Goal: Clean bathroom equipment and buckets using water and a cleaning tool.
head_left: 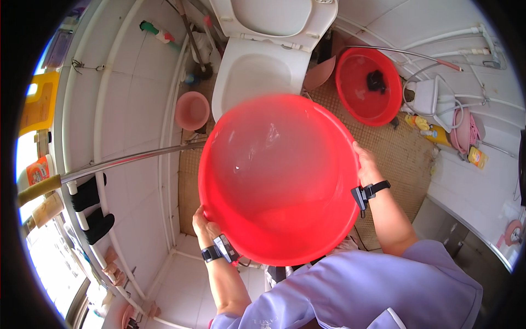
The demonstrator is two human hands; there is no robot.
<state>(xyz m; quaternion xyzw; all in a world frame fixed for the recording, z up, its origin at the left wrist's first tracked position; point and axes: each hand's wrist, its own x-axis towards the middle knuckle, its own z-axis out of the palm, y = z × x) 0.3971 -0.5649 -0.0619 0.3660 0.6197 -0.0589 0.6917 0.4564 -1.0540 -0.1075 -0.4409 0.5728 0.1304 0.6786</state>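
A large red plastic basin (290, 236) is held up in front of me by both hands. Cloudy greyish water (263, 159) lies in it, gathered toward the far side, so the basin looks tilted away from me. My left hand (205, 226) grips the rim at the near left, its fingers partly hidden behind the basin wall. On the right side of the rim, my right hand (366, 163) is closed round the edge. Beyond the basin is a white toilet (263, 71) with its lid raised; the basin's far rim covers the front of the bowl.
A second red basin (353, 104) with water and a dark cloth stands on the tiled floor at the far right. Left of the toilet is a pink bucket (192, 111). A metal pole (131, 162) reaches in from the left. Bottles (435, 135) and a white stool (433, 98) stand right.
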